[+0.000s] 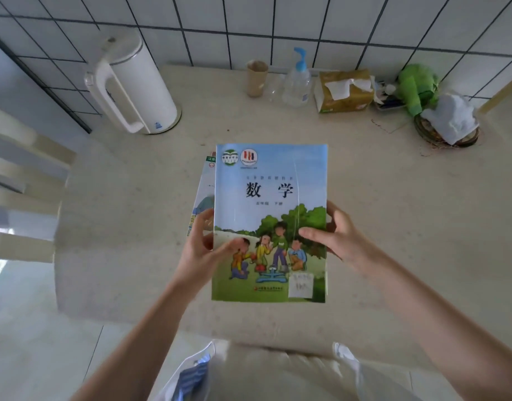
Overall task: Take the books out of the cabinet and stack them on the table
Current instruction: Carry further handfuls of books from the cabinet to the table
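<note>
A maths textbook [270, 183] with a blue-and-green cover showing cartoon children is at the middle of the beige table [119, 198]. I cannot tell whether it touches what lies below it. My left hand [202, 250] grips its left edge, thumb on the cover. My right hand [333, 235] grips its right edge, thumb on the cover. Under it lies another book [204, 192], slightly askew, with only its left strip showing. The cabinet is out of view.
A white electric kettle [133, 88] stands at the back left. Along the tiled wall sit a paper cup [256, 79], a pump bottle [298, 82], a tissue pack [346, 91], a green plush toy [416, 88] and a white cloth [451, 117] on a round coaster.
</note>
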Available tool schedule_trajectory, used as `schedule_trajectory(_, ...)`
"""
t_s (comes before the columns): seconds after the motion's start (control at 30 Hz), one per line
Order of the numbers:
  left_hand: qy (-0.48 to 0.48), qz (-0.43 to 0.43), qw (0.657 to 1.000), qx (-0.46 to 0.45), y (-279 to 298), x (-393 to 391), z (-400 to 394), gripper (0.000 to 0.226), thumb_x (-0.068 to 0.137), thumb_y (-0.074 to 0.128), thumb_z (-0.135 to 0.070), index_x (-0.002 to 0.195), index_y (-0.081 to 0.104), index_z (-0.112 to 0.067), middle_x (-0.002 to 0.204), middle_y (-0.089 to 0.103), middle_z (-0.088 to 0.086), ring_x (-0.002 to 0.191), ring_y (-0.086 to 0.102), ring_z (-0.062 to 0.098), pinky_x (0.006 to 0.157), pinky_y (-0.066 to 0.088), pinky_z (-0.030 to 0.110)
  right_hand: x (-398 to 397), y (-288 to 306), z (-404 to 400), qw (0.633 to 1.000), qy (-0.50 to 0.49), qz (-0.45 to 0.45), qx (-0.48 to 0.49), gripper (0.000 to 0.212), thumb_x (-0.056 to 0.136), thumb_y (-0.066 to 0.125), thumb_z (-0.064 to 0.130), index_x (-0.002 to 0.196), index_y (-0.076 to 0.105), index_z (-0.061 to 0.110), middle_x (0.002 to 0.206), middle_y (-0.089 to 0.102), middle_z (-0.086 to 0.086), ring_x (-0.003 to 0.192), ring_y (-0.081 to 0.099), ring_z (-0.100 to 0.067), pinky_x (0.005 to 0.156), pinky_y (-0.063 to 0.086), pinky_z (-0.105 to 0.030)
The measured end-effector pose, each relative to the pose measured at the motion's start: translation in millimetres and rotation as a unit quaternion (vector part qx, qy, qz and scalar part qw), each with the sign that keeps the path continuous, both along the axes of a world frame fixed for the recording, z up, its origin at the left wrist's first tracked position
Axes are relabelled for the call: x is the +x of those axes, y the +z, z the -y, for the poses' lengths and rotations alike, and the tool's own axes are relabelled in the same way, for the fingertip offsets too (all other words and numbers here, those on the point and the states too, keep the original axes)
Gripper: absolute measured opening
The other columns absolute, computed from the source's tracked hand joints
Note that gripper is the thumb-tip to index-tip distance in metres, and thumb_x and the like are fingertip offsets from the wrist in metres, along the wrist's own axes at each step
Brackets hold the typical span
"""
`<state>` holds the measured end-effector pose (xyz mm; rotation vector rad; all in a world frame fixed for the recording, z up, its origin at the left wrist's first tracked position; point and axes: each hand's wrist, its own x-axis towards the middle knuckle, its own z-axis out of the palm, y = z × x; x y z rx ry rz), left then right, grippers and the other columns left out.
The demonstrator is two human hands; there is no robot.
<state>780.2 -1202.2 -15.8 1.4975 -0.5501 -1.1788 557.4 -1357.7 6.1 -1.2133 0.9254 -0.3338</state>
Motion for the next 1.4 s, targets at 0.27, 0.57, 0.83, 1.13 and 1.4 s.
schedule_trajectory(0.27,0.034,0.038,0.992,0.113,-1,76,55,0.030,0.079,0.079,-0.024,0.106,0.066,-0.027,0.093,0.077,0.002,0.075,0.076,0.023,0.058,0.060,0.035,102,-16,27,0.985,-0.121,-0.059,0.103,0.037,0.081,0.072,0.009,0.107,0.051,0.025,0.106,0.069,-0.008,0.088,0.070,-0.026,0.067,0.058,-0.039)
schedule_trajectory(0.57,-0.012,0.059,0.974,0.219,-13,113,82,0.033,0.081,0.077,-0.032,0.109,0.063,-0.022,0.092,0.076,0.005,0.071,0.075,0.023,0.064,0.062,0.038,150,-29,58,0.965,-0.089,-0.196,0.147,0.024,0.086,0.067,0.013,0.101,0.047,0.014,0.103,0.067,-0.016,0.085,0.068,-0.030,0.074,0.057,-0.049)
schedule_trajectory(0.83,0.012,0.053,0.982,0.182,-18,107,86,0.023,0.079,0.079,-0.028,0.092,0.060,-0.033,0.089,0.075,-0.002,0.068,0.075,0.019,0.055,0.061,0.035,143,-34,63,0.968,-0.117,-0.175,0.137,0.042,0.086,0.066,0.010,0.122,0.045,0.016,0.106,0.068,-0.012,0.086,0.070,-0.030,0.074,0.057,-0.051)
schedule_trajectory(1.13,-0.001,0.091,0.976,0.198,-23,99,84,0.021,0.082,0.075,-0.030,0.096,0.059,-0.035,0.090,0.075,-0.005,0.069,0.075,0.015,0.064,0.063,0.040,139,-43,53,0.969,-0.110,-0.176,0.131,0.044,0.086,0.065,0.014,0.122,0.040,0.022,0.109,0.065,-0.009,0.089,0.069,-0.028,0.078,0.057,-0.053)
schedule_trajectory(1.4,0.002,0.194,0.950,0.244,-12,94,83,0.042,0.080,0.076,-0.032,0.117,0.057,-0.028,0.100,0.070,-0.003,0.085,0.071,0.023,0.078,0.060,0.047,138,-31,38,0.971,-0.041,-0.230,-0.049,0.051,0.081,0.065,0.017,0.122,0.036,0.021,0.116,0.057,-0.003,0.086,0.058,-0.011,0.067,0.048,-0.030)
